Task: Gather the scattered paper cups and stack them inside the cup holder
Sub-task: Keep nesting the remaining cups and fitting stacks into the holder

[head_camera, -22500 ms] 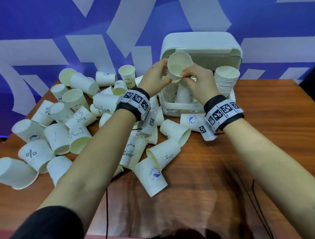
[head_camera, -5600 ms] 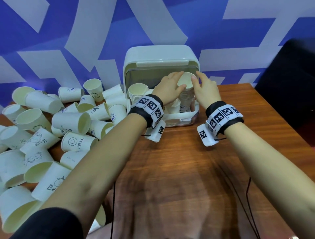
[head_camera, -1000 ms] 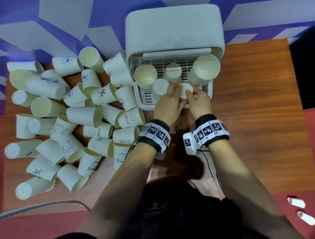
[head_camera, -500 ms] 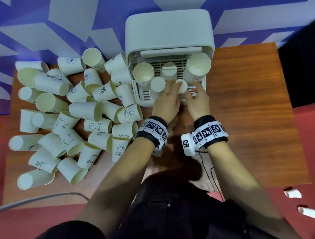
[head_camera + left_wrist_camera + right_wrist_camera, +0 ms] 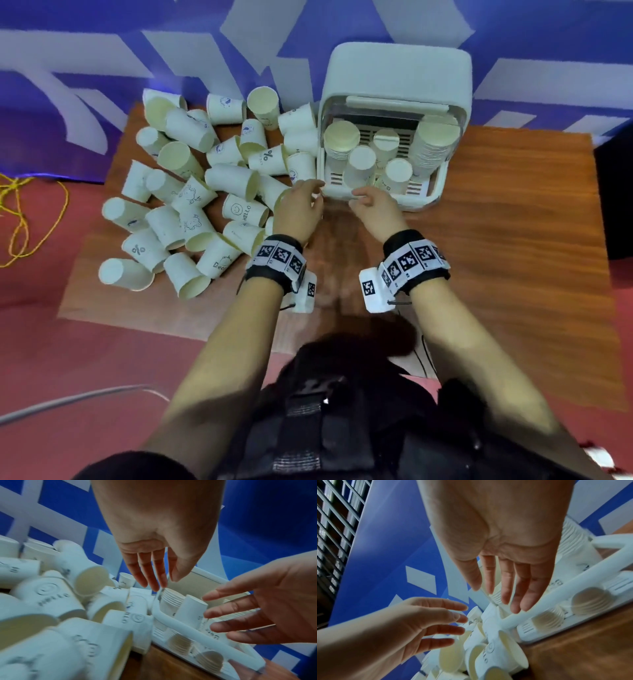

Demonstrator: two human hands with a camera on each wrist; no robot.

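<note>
The white cup holder (image 5: 397,72) stands at the table's back with its lid up. Inside it are two tall upright stacks (image 5: 341,137) (image 5: 435,140) and three upturned cups (image 5: 398,171). Several loose paper cups (image 5: 236,178) lie in a heap left of it. My left hand (image 5: 310,197) hovers at the holder's front left corner, just above the nearest loose cups, with its fingers (image 5: 154,577) straight and empty. In front of the holder's rim (image 5: 556,592), my right hand (image 5: 363,202) has its fingers (image 5: 506,586) spread and holds nothing.
Bare wooden table (image 5: 513,222) lies right of and in front of the holder. A blue and white wall (image 5: 137,51) runs behind. A yellow cord (image 5: 20,219) and a grey cable (image 5: 68,401) lie on the red floor at the left.
Both hands have let go of the upturned cup in the holder and pulled back to its front edge. The left hand has drifted left toward the loose cups.
</note>
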